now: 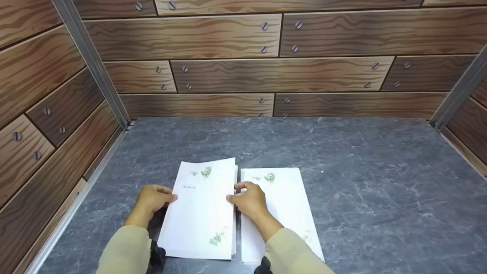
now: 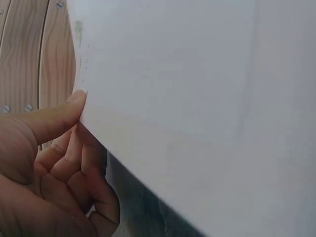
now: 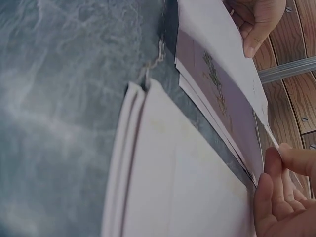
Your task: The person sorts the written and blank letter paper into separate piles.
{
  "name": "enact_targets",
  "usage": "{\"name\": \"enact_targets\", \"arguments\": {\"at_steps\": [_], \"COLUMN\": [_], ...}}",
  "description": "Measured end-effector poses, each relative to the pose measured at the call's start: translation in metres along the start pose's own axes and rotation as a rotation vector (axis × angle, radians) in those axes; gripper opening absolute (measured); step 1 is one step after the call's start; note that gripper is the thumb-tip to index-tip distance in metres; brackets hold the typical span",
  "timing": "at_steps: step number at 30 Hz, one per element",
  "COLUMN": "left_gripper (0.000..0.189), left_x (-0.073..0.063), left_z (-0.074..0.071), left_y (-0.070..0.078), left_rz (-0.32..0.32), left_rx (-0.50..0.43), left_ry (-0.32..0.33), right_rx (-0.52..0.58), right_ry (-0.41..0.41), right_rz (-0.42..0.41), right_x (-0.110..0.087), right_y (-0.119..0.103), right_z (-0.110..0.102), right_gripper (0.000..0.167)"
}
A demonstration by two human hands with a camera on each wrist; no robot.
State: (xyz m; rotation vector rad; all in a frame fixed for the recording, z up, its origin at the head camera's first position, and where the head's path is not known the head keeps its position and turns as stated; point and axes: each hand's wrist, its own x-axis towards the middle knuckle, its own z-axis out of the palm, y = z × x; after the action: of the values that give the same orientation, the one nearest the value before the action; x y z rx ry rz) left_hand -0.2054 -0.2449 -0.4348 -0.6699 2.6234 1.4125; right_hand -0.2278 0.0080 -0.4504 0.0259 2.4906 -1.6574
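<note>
White paper (image 1: pixel 199 213) has green leafy prints (image 1: pixel 216 239), left grip (image 1: pixel 152 197) and right grip (image 1: pixel 251 199) pinch it; marbly grey table (image 1: pixel 380 190), woody walls (image 1: pixel 213 38).

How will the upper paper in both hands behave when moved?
Probably floppy: the upper paper curves at its far edge. Likely light, since the left hand and right hand pinch only its sides. May crease; its edge looks thin.

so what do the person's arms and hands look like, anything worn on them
The left hand and right hand are ungloved. The left sleeve and right sleeve are plain pale khaki, ending short of the hands. A black piece shows beside each cuff, too partly seen to identify.
</note>
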Motion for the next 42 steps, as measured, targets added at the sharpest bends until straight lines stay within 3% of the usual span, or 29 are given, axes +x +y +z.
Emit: {"name": "enact_targets", "arguments": {"at_steps": [12, 24, 34, 42], "left_gripper": [0.029, 0.027, 0.027, 0.025], "left_x": [0.000, -0.002, -0.004, -0.012], "left_z": [0.008, 0.023, 0.053, 0.076], "left_y": [0.014, 0.032, 0.053, 0.066], "left_rz": [0.050, 0.050, 0.109, 0.159], "left_rx": [-0.006, -0.035, -0.105, -0.127], "left_ry": [0.004, -0.025, -0.031, -0.043], "right_rx": [-0.013, -0.013, -0.035, -0.043], "right_ry": [0.037, 0.030, 0.109, 0.116], "right_rz": [-0.021, -0.005, -0.030, -0.064], "right_x": [0.005, 0.009, 0.014, 0.013], "right_y": [0.001, 0.006, 0.019, 0.028], "right_z": [-0.017, -0.041, -0.072, -0.100], "right_gripper": [0.027, 0.029, 0.033, 0.036]}}
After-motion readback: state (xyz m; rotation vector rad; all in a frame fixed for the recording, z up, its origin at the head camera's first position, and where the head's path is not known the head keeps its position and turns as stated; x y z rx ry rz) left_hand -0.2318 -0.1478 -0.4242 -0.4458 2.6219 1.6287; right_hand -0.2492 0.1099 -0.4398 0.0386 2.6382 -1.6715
